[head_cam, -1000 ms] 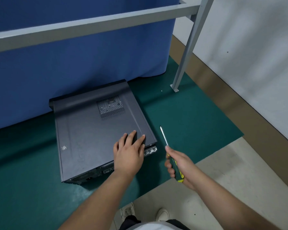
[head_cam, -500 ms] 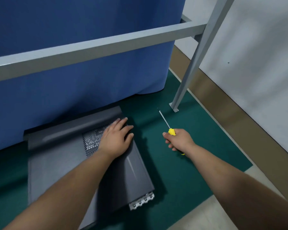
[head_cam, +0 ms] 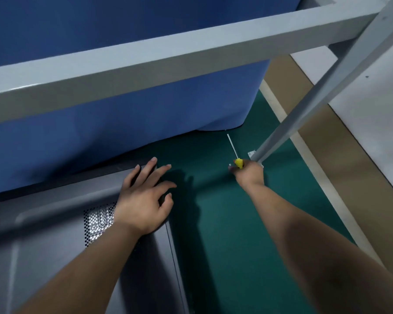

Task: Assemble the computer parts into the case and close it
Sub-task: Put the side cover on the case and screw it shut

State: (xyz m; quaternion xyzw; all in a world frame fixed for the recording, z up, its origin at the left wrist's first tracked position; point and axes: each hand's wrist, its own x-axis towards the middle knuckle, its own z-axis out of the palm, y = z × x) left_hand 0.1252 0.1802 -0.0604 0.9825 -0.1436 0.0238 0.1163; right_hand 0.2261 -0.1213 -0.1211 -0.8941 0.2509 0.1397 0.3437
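Note:
A dark grey computer case [head_cam: 55,245] lies flat on the green floor mat, its side panel on top with a perforated vent [head_cam: 98,220]. My left hand [head_cam: 145,198] rests flat on the case's far right corner, fingers spread over the edge. Further right, my right hand [head_cam: 247,175] is closed around a yellow-handled screwdriver [head_cam: 235,155], low over the mat, the thin shaft pointing away toward the blue curtain.
A grey metal frame bar [head_cam: 168,60] crosses overhead, and its slanted leg [head_cam: 304,114] meets the floor at a foot plate [head_cam: 251,154] just beside my right hand. A blue curtain [head_cam: 123,123] hangs behind the case. The green mat [head_cam: 225,223] ends at a tan floor strip on the right.
I have leaned forward and the view has dropped closer. My left hand slid to the case's far corner. My right hand carried the screwdriver forward, near the frame leg's foot.

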